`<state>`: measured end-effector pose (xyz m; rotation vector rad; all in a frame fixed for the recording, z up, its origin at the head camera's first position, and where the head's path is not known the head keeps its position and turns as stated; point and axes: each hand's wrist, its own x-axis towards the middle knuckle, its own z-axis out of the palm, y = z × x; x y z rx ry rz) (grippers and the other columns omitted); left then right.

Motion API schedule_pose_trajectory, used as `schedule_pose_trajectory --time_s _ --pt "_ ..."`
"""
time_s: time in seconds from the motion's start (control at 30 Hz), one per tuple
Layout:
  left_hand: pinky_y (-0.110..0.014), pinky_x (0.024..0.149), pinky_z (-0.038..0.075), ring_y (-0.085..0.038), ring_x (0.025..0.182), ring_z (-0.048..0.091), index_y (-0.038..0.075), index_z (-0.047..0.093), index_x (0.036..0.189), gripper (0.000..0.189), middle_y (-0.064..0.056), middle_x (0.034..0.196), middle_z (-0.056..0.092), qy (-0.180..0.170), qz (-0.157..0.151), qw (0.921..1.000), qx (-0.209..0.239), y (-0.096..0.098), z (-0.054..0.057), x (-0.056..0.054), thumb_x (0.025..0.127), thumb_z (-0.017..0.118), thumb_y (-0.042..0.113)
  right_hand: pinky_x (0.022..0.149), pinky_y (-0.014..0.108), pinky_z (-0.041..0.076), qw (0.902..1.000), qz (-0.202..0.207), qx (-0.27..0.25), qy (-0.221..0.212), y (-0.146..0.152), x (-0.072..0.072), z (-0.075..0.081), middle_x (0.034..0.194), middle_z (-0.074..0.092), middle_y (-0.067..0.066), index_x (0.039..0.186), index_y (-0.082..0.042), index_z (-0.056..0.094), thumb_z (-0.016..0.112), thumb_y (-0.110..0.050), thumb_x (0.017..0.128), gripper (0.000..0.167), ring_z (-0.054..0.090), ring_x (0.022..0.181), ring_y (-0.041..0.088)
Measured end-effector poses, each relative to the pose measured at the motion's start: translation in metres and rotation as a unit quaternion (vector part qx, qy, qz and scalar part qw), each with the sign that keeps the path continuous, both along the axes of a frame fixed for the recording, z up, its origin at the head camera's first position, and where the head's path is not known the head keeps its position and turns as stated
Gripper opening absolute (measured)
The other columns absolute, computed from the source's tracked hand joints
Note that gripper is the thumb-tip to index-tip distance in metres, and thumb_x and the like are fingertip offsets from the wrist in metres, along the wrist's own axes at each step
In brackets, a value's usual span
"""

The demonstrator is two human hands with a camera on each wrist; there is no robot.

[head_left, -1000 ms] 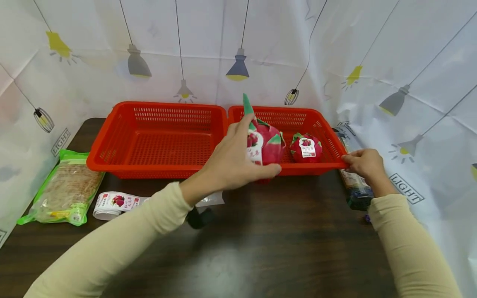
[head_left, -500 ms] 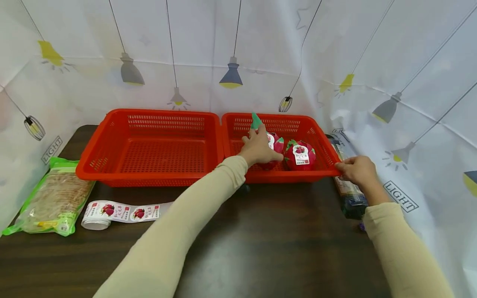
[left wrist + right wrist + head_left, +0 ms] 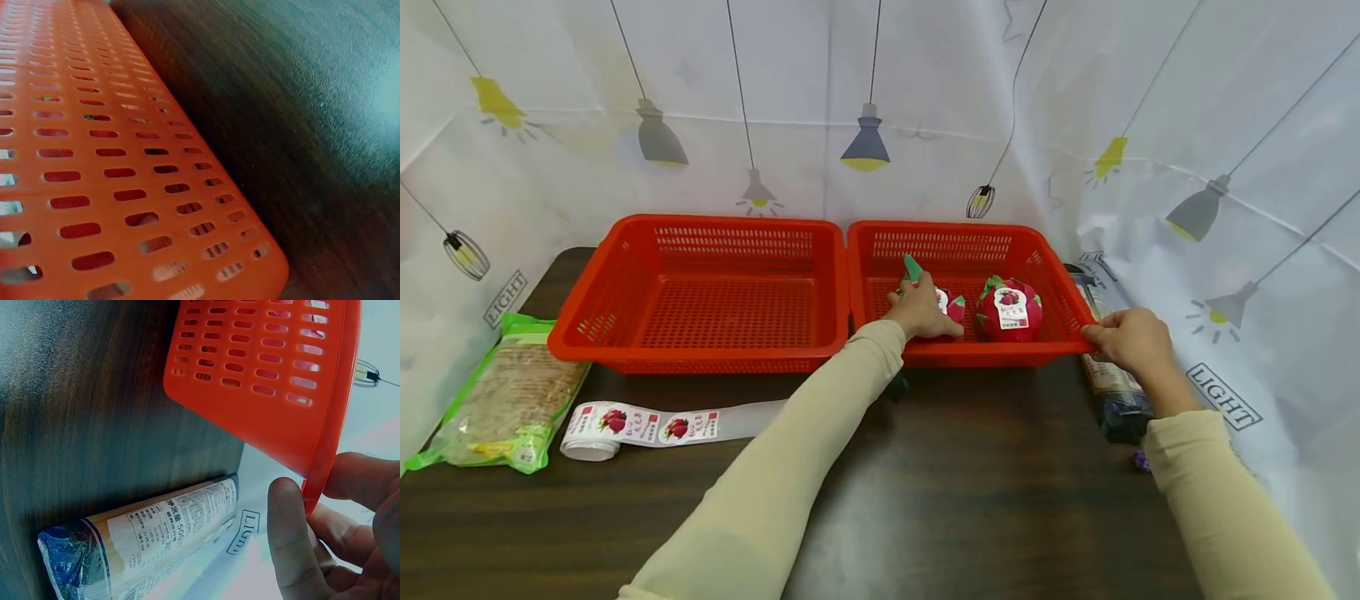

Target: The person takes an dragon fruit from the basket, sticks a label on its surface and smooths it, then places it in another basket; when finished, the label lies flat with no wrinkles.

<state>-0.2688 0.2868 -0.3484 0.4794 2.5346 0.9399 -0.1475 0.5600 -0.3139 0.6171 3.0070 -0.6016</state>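
My left hand [image 3: 919,310] is inside the right-hand red basket [image 3: 940,358], its fingers round a labelled dragon fruit [image 3: 955,308]. That fruit is mostly covered by the hand. Just to its right lies another dragon fruit [image 3: 1009,310] with a white label facing me. My right hand [image 3: 1131,343] pinches the basket's front right corner; in the right wrist view the thumb and fingers [image 3: 290,531] take hold of the rim [image 3: 328,462]. The left wrist view shows only the basket's slotted outer wall [image 3: 106,156] and the table, with the left hand out of sight.
A second red basket [image 3: 722,312] stands against the left side of the first. A roll of printed stickers [image 3: 595,433] and a green-edged bag [image 3: 512,392] lie on the left of the dark table [image 3: 970,492]. A clear-wrapped pack [image 3: 150,531] lies right of the baskets.
My left hand has brought the dragon fruit down from above the front rim into the right basket, beside the other fruit. The right hand keeps its pinch on the corner.
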Motion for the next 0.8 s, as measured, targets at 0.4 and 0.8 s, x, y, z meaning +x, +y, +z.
schedule_pose_trajectory --time_s 0.4,0.8 --pt "-0.054 0.112 0.044 -0.040 0.150 0.026 0.021 0.010 0.161 0.111 -0.017 0.166 0.021 0.001 0.000 0.9996 -0.027 -0.006 -0.004 -0.002 0.082 0.082 0.048 0.051 0.030 0.049 0.9997 0.024 -0.007 -0.003 -0.006 -0.004 -0.005 0.077 0.075 0.020 0.112 0.018 0.066 0.056 -0.030 0.102 0.050 0.068 0.058 0.015" --pt "-0.025 0.059 0.051 -0.016 0.084 0.059 0.014 0.061 0.111 0.031 -0.004 0.106 0.064 0.254 -0.079 0.9640 0.004 -0.032 0.041 0.040 0.099 0.061 0.043 0.053 0.023 0.033 0.9485 0.020 0.116 0.294 -0.019 0.016 0.023 0.066 0.063 0.012 0.085 0.003 0.066 0.054 -0.028 0.100 0.036 0.051 0.057 0.008"
